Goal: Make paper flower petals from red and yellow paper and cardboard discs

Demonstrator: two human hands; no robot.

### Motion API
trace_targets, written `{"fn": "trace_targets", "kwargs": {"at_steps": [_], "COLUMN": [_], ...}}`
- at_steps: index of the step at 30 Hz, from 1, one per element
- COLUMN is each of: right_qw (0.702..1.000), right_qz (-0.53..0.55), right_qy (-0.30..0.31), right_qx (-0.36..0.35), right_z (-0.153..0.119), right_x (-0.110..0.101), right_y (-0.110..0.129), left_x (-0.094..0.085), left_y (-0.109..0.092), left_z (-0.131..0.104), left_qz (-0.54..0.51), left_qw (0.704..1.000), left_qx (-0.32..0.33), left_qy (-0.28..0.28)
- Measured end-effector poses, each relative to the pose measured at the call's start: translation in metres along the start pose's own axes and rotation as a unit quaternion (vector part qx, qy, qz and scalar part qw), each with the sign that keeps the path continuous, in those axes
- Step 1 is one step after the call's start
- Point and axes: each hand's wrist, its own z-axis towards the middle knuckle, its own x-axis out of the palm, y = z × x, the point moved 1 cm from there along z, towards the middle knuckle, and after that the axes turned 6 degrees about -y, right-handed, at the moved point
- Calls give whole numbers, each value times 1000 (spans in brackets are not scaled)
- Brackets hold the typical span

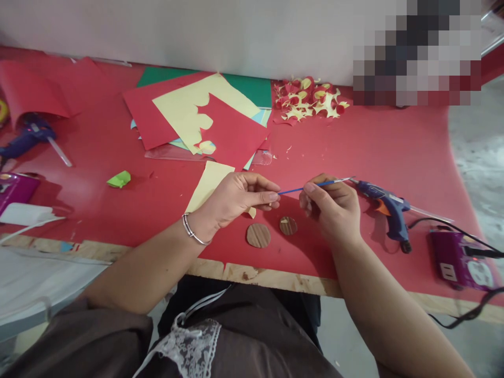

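Observation:
A thin paintbrush (290,191) with a blue handle and a silver band is stretched between my two hands above the red tabletop. My left hand (255,194) is closed in a pinch at the handle's left end. Nearer the silver end, my right hand (331,205) grips it between thumb and fingers. In the view, the brush tip meets the nozzle of a blue glue gun (388,202); whether they touch I cannot tell. Below my hands lie two round wood-grain discs (258,235), the smaller disc (289,226) bearing a pale fleck. Cream paper (208,184) lies partly behind my left hand.
Coloured sheets (236,126), one with scalloped cuts, are piled at the back beside curled scraps (311,100). Another glue gun (31,137) and a green scrap (119,179) lie to the left. A purple power box (459,257) with black cables stands at right.

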Motion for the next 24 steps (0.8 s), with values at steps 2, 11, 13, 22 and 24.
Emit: {"fn": "trace_targets", "kwargs": {"at_steps": [2,11,13,22,24], "right_qw": [1000,1000,999,1000,1000], "right_qz": [2,17,31,15,13], "right_qy": [-4,-21,-21,-6,-3], "right_qx": [-1,-11,-9,-24,-27], "right_z": [0,0,0,-1,-1], "right_x": [0,-1,-1,-2,-3], "right_y": [-1,0,-1,0,-1], "left_x": [0,3,4,3,3], "left_y": [0,-9,-10,-7,-7], "left_z": [0,-6,-8,-6,-6], "left_qz": [-3,21,36,39,44], "left_qw": [1000,999,998,999,999], "left_qx": [-7,6,14,8,4], "left_qy": [9,39,41,25,21]}}
